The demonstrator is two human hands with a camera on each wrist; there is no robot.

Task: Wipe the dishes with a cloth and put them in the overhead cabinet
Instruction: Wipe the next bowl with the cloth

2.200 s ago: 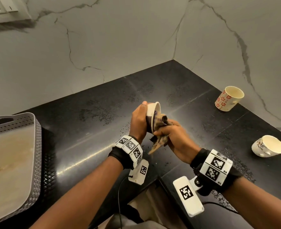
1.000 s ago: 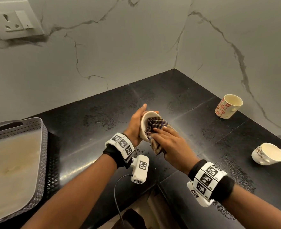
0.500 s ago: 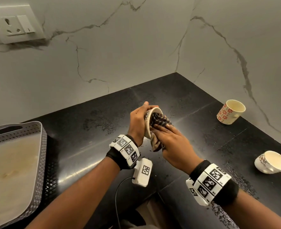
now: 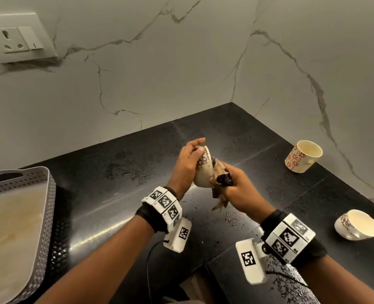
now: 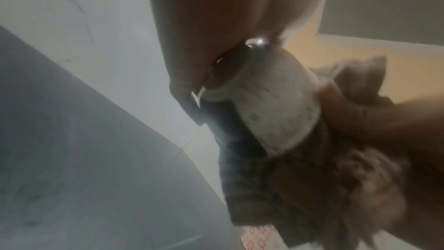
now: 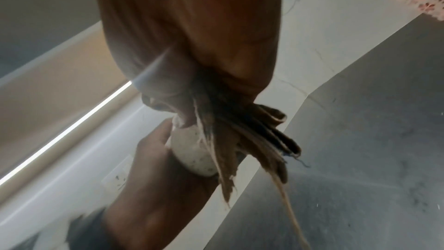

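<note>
One small white cup (image 4: 203, 170) is held above the middle of the black counter (image 4: 120, 172), tilted on its side. The left hand (image 4: 186, 165) has its grip closed around the cup's patterned wall. The right hand (image 4: 236, 187) grips a bunched brown cloth (image 4: 220, 178), which is pressed against the cup. Far right, a red-flowered mug (image 4: 303, 155) stands just beside the marble wall (image 4: 181, 62). Another cup (image 4: 356, 224) leans at the near right. A grey tray (image 4: 50, 205) lies at the counter's left edge; open counter lies between.
</note>
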